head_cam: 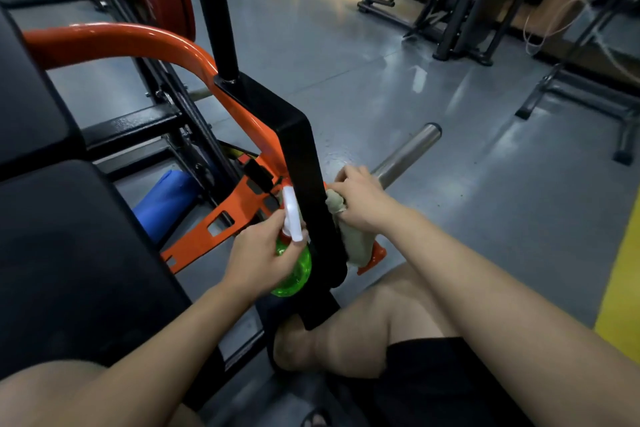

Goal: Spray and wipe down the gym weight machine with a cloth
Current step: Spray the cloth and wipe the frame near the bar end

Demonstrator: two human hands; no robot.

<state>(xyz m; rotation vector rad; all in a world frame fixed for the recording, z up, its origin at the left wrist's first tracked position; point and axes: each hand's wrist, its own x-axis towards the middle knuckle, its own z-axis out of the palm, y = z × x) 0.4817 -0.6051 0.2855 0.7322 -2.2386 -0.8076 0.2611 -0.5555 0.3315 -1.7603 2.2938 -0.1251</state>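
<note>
The weight machine (138, 125) fills the left half of the view, and its black post (299, 149) is the part in play. The post slants down from the far left toward the person's knee (363, 319), so its long axis runs away from the body and passes straight between the two hands. Left of the post lie the black seat pad (69, 270) and the curved orange frame (121, 40), which dips behind the post near the hands. Right of the post a chrome bar (410, 151) sticks out over the grey floor (346, 62). The left hand (261, 258) is just left of the post, fingers curled round the neck of a green spray bottle (294, 270) whose white head points up along the post. The right hand (362, 201) is just right of the post at the root of the chrome bar, fingers bunched on a pale cloth (355, 241) that hangs down against the post's right face. Both hands are equally close to the post, one on each side. My reading is that the right hand is the one placed to wipe, with the stroke running along the post's length, up toward the bend or down toward the foot, while the bottle waits on the other side.
</note>
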